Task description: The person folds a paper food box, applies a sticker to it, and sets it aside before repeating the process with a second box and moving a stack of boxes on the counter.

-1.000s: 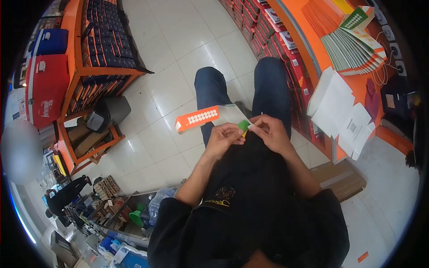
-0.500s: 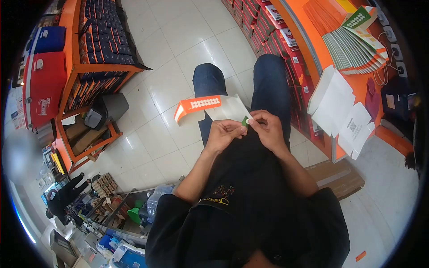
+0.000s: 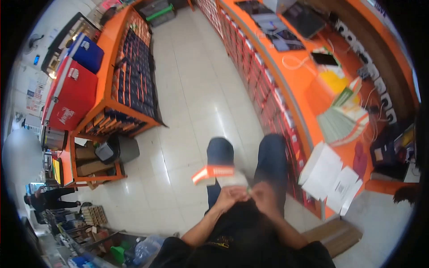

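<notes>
An orange and white cardboard carton (image 3: 218,171) lies partly unfolded over my knees, its orange panel to the left and its white inner side toward my hands. My left hand (image 3: 229,198) is closed on the carton's near end, thumb and fingers pinched together. Close beside it, my right hand (image 3: 264,197) is closed too, fingertips meeting the left ones at a small green bit of the carton. Motion smears the right hand, and the fingers hide the spot between them.
On the orange counter (image 3: 308,96) at right lie a flattened white carton (image 3: 322,172), a fanned stack of cartons (image 3: 343,120) and a phone (image 3: 325,59). Red boxes fill the shelf below. Red (image 3: 75,94) and blue coolers stand at left. A person (image 3: 51,198) is at far left.
My view has tilted up, showing more aisle and counter, so my hands and the carton sit lower. Both hands stay together at the carton's green end.
</notes>
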Demonstrator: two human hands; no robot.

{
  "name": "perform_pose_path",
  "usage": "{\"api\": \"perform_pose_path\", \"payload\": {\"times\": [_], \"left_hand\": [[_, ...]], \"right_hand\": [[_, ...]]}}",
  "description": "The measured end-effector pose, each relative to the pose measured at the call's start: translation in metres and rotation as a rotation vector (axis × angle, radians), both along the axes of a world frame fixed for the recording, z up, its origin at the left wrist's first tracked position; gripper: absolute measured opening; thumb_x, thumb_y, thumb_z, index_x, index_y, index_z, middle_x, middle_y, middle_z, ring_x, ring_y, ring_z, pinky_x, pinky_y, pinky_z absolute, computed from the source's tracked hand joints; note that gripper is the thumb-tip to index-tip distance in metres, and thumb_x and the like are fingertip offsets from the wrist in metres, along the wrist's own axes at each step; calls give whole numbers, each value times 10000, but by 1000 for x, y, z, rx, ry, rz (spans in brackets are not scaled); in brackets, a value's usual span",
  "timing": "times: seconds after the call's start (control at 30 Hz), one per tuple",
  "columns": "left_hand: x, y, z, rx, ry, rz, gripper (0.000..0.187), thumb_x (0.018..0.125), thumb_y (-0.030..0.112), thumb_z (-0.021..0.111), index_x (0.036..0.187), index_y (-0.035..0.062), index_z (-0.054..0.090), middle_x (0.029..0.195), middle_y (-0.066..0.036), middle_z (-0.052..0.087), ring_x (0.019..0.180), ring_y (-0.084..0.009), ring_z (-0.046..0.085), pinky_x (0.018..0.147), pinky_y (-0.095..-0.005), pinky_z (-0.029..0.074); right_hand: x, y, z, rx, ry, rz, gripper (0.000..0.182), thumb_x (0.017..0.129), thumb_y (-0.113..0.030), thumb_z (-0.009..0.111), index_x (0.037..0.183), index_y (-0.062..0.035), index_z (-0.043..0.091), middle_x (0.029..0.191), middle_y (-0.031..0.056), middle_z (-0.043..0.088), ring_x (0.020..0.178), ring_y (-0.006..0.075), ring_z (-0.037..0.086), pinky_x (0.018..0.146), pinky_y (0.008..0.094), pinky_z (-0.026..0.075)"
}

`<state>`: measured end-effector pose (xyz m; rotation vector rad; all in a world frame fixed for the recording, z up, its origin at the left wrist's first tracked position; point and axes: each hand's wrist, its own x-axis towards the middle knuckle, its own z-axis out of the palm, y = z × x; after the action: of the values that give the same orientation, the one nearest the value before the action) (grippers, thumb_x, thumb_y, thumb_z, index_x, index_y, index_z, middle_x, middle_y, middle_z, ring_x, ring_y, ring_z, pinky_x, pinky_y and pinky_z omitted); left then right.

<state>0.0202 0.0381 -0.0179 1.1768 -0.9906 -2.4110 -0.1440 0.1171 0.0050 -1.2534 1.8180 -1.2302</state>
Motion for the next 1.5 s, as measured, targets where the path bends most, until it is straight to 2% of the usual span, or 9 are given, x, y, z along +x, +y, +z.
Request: {"api": "perform_pose_path", "payload": {"times": [0.47, 0.67, 0.8, 0.87, 1.0, 1.03, 1.17, 1.27, 1.5], "left_hand": [[-4, 0, -7, -261, 10, 17, 137, 888, 19, 666, 985, -69, 628, 878, -99, 676, 787, -136, 659, 711, -254, 556], [-7, -1, -5, -191, 75, 9, 121, 898, -15, 625, 1016, -43, 624, 901, -87, 673, 804, -141, 657, 733, -263, 548], [1, 2, -21, -654, -125, -204, 207, 879, -59, 596, 1085, -34, 600, 1015, -69, 657, 949, -128, 634, 796, -272, 519], [2, 2, -39, -613, -120, -292, 283, 875, -81, 569, 1155, -38, 563, 1099, -74, 632, 1067, -142, 593, 847, -297, 514], [-16, -14, 13, -332, 88, 40, 311, 881, -47, 586, 1188, -28, 539, 1146, -97, 596, 1121, -175, 559, 890, -326, 514], [-24, -18, 27, -410, 84, 168, 259, 895, 16, 623, 1136, -27, 538, 1016, -85, 603, 990, -178, 605, 809, -286, 525], [-21, -37, 24, -251, -182, 224, 285, 925, 138, 642, 1145, -10, 536, 1033, -95, 603, 895, -160, 631, 682, -290, 568], [-25, -45, 48, -124, -47, 309, 248, 930, 131, 621, 1122, -15, 561, 1046, -118, 629, 925, -202, 651, 646, -327, 609], [-12, -56, 41, -295, 44, 171, 504, 905, 158, 650, 1337, 19, 430, 1235, -114, 546, 1056, -207, 599, 757, -357, 591]], "right_hand": [[1, 4, -4, 268, -385, -29, 107, 875, -59, 664, 859, 46, 652, 904, 63, 631, 768, 109, 619, 666, 259, 499], [12, -2, 7, 3, -101, -46, 85, 828, -50, 696, 789, 11, 651, 811, 98, 607, 644, 149, 608, 545, 265, 465], [11, -5, 22, 38, 267, 52, 125, 812, -84, 674, 778, 7, 595, 785, 178, 569, 646, 338, 582, 593, 405, 477], [8, -3, -2, 148, 263, 115, 151, 803, -119, 656, 795, 21, 599, 847, 219, 586, 709, 416, 590, 645, 486, 482], [16, -11, 21, 308, 325, 143, 145, 767, -107, 634, 796, 31, 601, 857, 219, 603, 762, 418, 629, 682, 503, 516], [19, -13, 30, 359, 337, 146, 133, 755, -95, 629, 797, 29, 604, 841, 215, 606, 769, 411, 640, 690, 498, 528], [24, -12, 37, 294, 404, 174, 113, 718, -67, 620, 780, 26, 604, 796, 202, 594, 710, 412, 636, 646, 508, 520], [16, -16, 40, 236, 409, 218, 150, 733, -102, 657, 809, 12, 594, 796, 186, 593, 680, 387, 626, 602, 484, 498], [14, -45, 47, -168, 574, 32, 359, 747, -180, 754, 1037, -50, 587, 975, 127, 549, 924, 337, 542, 808, 455, 409]]}}
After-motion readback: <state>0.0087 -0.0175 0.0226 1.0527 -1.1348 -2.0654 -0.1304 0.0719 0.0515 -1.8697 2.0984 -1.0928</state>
